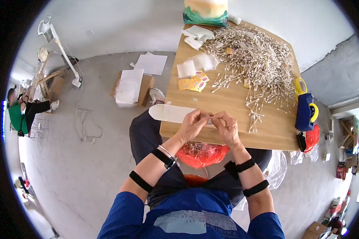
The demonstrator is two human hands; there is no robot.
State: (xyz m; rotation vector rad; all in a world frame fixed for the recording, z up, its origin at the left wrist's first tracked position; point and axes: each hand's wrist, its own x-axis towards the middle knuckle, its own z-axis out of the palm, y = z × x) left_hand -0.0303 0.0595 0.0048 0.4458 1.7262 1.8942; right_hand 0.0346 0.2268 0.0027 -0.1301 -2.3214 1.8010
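Both hands meet above the near edge of the wooden table (219,103). The fingers of my left hand (193,124) are pinched together, and my right hand (227,128) pinches right beside them. Between the fingertips is a small, pale, clear-looking piece, too small to name. A long white strip with a rounded end (169,113) lies under and left of my left hand. Beyond the hands spreads a big heap of cotton swabs (259,59), with a few loose ones near my right hand. Yellow cards (194,82) and small clear plastic bags (201,63) lie left of the heap.
A blue tape dispenser (304,113) with yellow rolls stands at the right edge. A red plastic bag (203,155) holding swabs hangs below the near edge. Cardboard box (146,88) and white sheets (151,63) lie on the floor, left. Another person (18,113) sits far left.
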